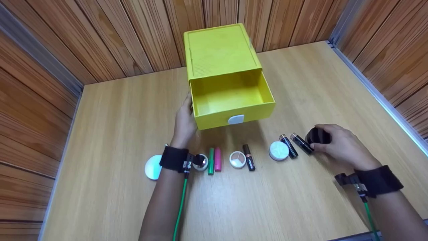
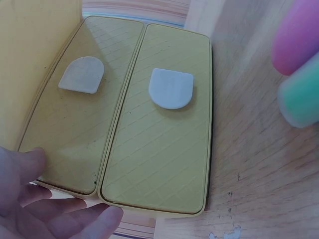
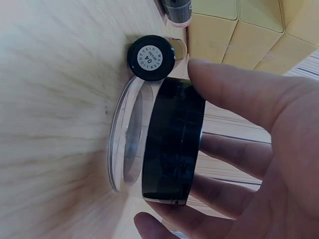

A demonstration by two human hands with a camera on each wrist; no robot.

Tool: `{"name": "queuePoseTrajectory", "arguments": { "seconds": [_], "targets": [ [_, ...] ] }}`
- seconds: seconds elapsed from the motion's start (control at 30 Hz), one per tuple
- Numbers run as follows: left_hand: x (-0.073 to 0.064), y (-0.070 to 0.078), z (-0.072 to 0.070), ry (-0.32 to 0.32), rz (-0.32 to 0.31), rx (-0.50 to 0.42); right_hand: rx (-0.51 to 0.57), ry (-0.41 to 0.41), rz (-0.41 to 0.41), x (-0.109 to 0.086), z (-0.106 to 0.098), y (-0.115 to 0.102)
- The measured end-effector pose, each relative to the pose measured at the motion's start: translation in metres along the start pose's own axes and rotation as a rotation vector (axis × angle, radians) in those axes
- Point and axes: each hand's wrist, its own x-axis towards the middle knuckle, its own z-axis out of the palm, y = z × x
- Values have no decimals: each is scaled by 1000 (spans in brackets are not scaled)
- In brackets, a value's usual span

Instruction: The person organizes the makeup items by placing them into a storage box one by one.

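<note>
My right hand grips a round cosmetic jar by its black lid. The jar's clear base stands on edge in the right wrist view, near the tabletop. A dark tube with a round end label lies against it. My left hand is at the left side of the yellow drawer box. Its fingers extend along the box's edge, and the thumb is over a closed drawer front. The top drawer is pulled out, with nothing visible inside.
Across the table lie a white disc, a small round pot, a green tube, a pink tube, a three-shade palette, a black tube, a white jar and another dark tube. Wood-panelled walls surround the table.
</note>
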Motion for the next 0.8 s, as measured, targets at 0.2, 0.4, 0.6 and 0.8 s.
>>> {"name": "queuePoseTrajectory", "arguments": {
  "seconds": [0.2, 0.4, 0.6, 0.8],
  "targets": [
    [0, 0, 0, 2, 5, -7, -18, 12, 10, 0, 0, 0],
    [2, 0, 0, -1, 5, -22, -16, 17, 44, -2, -5, -4],
    [3, 2, 0, 3, -4, 6, -16, 60, 33, -5, -15, -15],
    [4, 1, 0, 4, -35, 5, -33, 96, 10, -9, -23, -30]
  ]
}}
